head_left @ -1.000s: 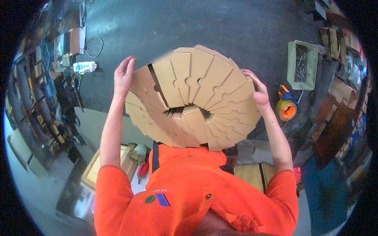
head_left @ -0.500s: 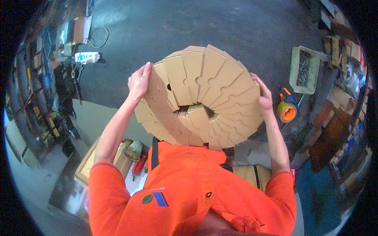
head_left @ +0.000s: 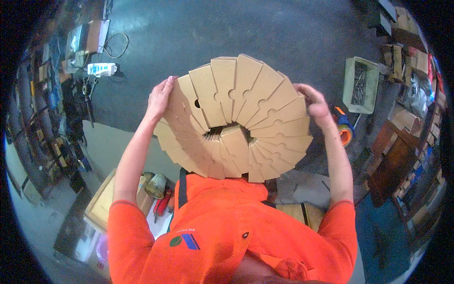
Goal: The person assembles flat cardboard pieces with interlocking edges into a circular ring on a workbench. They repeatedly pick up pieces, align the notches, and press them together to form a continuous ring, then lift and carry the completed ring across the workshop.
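A large ring of flat tan cardboard boxes (head_left: 279,102) stands in front of my waist, the boxes overlapping like a fan. Several show half-round notches, and a small dark opening is left at the ring's middle. My left hand (head_left: 160,100) rests against the upper left outer edge, its fingers stretched along the cardboard and its thumb hidden. On the upper right side my right hand (head_left: 316,103) hovers at the rim with its fingers bent and apart, gripping nothing. Whether its fingertips touch the boxes is hard to tell.
A tape dispenser (head_left: 345,128) lies right of the ring, near a pale bin (head_left: 362,85) of metal pieces. Pliers (head_left: 89,97) and a white bottle-like item (head_left: 101,69) lie on the left. A wooden tray (head_left: 101,201) and a red-handled tool (head_left: 162,204) sit by my left elbow.
The right hand has loosened from the ring's edge and its fingers have risen. My left hand stays at the left edge. The view has shifted slightly, and my right arm now partly covers the tape dispenser.
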A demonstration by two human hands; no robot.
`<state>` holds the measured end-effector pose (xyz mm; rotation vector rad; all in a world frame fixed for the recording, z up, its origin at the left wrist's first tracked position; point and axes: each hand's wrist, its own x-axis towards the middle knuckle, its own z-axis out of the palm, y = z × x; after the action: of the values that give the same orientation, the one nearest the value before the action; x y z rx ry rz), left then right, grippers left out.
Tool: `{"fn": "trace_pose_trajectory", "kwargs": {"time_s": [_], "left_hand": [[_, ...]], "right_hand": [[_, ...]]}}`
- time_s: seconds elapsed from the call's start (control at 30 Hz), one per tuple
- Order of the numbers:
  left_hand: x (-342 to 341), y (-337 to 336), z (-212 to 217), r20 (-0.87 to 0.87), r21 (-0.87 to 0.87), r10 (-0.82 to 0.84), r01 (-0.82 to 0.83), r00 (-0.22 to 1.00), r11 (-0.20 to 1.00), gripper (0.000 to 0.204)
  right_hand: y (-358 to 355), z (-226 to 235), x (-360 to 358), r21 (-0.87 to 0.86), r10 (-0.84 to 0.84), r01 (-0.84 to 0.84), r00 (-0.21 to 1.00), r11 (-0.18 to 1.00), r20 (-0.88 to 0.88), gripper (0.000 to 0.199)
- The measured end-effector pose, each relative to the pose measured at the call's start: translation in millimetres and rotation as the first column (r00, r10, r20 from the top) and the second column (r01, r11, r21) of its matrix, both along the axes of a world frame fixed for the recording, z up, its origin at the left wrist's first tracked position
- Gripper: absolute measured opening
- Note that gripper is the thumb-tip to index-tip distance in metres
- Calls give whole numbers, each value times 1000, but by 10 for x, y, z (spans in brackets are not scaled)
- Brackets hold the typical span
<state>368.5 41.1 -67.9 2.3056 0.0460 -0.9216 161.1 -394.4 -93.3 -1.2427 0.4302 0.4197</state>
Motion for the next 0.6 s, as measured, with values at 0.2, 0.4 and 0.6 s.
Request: {"fn": "trace_pose_trajectory", "kwargs": {"time_s": [0.2,0.4,0.6], "left_hand": [[91,-88,222,63,-208,86,-71,994,975,49],[-115,167,255,293,-74,95,-77,951,994,38],[-1419,-495,807,426,-268,-466,600,776,754,21]], "right_hand": [[79,-547,795,246,-48,-17,965,969,256,48],[218,-620,831,497,-57,15,996,868,69,71],[154,-708,641,306,-89,60,993,950,83,49]]}}
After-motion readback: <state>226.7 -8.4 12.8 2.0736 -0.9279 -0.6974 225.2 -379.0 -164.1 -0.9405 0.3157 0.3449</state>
